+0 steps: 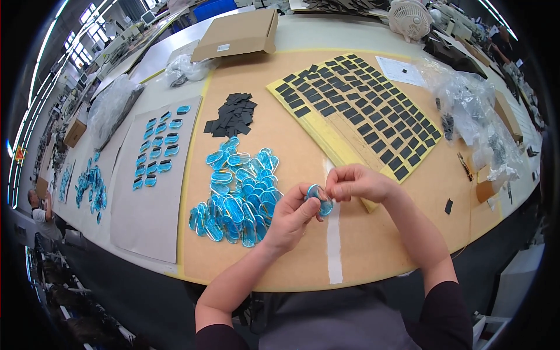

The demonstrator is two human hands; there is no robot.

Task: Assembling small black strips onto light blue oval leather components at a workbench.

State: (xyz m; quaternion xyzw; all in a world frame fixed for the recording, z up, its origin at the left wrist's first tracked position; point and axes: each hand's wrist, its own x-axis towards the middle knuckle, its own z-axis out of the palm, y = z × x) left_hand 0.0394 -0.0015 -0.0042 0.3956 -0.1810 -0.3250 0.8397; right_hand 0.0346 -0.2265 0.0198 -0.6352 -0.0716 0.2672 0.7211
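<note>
My left hand [293, 217] holds a clear blue oval tag [321, 199] upright between thumb and fingers. My right hand [357, 182] pinches at the top of that same tag, fingers bent together on it. Both hands hover over the brown board [373, 245], just right of a heap of similar blue oval tags [239, 192]. A yellow sheet [335, 131] carrying rows of small black rectangular pieces [373, 93] lies right behind my right hand. A strip of white tape [333, 245] runs down the board under my hands.
A loose pile of black pieces [231, 114] lies behind the blue heap. A grey sheet [153, 192] on the left carries rows of blue tags. Clear plastic bags [466, 99] lie at right, a flat cardboard box [239, 34] and a white fan [409, 18] at the back. Another person [41, 213] stands far left.
</note>
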